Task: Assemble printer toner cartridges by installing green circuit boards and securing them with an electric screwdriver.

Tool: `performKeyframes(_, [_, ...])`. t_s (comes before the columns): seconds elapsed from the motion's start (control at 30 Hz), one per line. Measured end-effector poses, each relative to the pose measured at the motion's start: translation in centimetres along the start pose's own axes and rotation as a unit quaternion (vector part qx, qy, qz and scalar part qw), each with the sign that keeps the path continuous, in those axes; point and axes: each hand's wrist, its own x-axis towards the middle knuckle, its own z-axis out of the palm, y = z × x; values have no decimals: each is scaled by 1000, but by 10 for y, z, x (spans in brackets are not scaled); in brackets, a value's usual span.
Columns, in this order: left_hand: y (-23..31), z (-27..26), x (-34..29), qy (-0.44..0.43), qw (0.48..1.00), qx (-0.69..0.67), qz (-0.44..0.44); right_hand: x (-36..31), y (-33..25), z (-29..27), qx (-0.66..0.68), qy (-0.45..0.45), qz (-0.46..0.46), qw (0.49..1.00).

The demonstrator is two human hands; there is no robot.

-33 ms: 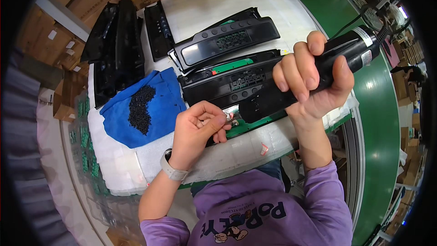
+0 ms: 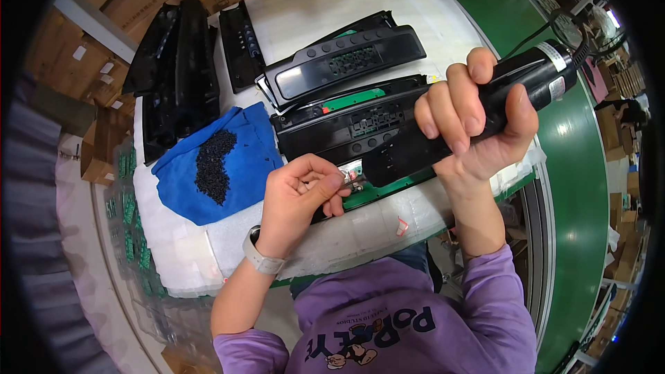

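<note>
My right hand is wrapped round a thick black electric screwdriver, which slants down to the left with its cord at the upper end. The narrow front end points at a green circuit board in a black housing near the table's front edge. At the tool's tip, my left hand has its thumb and forefinger pinched together. What it pinches, if anything, is too small to make out. A bright lit patch shows beside these fingertips. Just beyond lies a black panel with round buttons and a grille.
On a blue cloth to the left lies a pile of small black screws. More black housings are stacked at the far left. Another buttoned panel lies further back. A green work surface runs along the right.
The red glint by the left fingertips no longer shows. Both hands and the electric screwdriver are almost exactly where they were.
</note>
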Motion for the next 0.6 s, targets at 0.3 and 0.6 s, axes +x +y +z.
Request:
performKeyframes(0.3, [-1, -4, -1, -1, 1000, 1, -3, -2, 1, 2, -45, 10, -34, 998])
performKeyframes(0.6, [3, -7, -2, -31, 998, 12, -44, -4, 5, 5, -30, -14, -5, 999])
